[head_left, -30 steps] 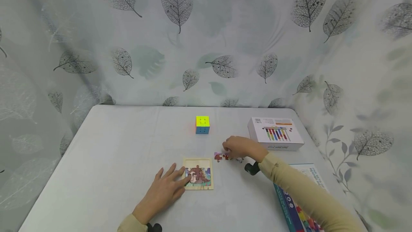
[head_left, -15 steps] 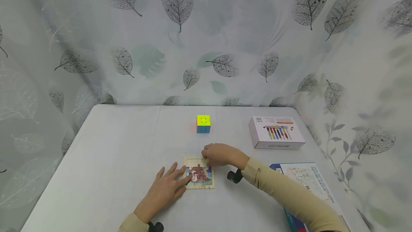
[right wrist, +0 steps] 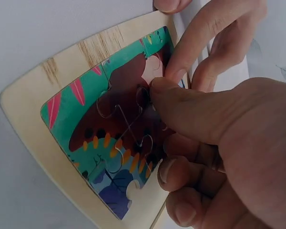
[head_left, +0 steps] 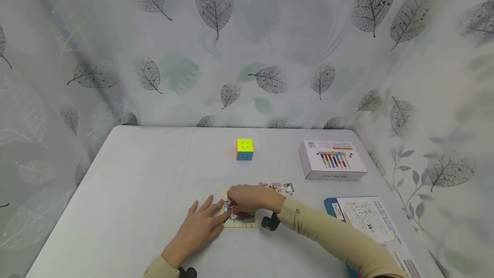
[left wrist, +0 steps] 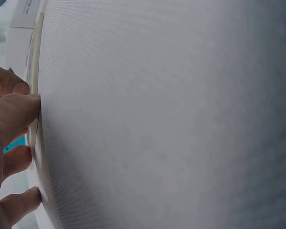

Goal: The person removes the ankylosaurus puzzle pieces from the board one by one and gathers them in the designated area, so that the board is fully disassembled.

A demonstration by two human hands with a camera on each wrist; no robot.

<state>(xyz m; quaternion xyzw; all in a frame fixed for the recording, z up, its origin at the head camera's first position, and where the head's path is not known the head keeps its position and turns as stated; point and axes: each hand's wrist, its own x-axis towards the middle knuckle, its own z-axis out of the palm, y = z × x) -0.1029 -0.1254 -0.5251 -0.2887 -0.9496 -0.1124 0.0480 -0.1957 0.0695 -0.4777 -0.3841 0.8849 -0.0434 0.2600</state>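
Observation:
A wooden puzzle tray (head_left: 247,225) lies flat on the table, holding joined picture pieces (right wrist: 109,119) with a dark reddish-brown figure. My left hand (head_left: 197,228) rests at its left side with fingers spread, and in the left wrist view its fingertips touch the tray's edge (left wrist: 35,62). Over the tray's upper part, my right hand (head_left: 252,197) has its thumb (right wrist: 176,102) down at the picture and the other fingers curled. It pinches a puzzle piece that the fingers mostly hide. Loose puzzle pieces (head_left: 287,188) lie in a row beyond the right wrist.
A yellow and blue puzzle cube (head_left: 245,149) stands toward the back. At the back right is a white box (head_left: 333,161) with a colourful picture, and a flat blue-and-white box (head_left: 366,218) lies partly under the right sleeve. A leaf-patterned curtain (head_left: 185,55) hangs behind the table.
My right hand has moved left from the row of loose pieces, over the tray's upper right corner, to its upper left part. The left hand has stayed at the tray's side.

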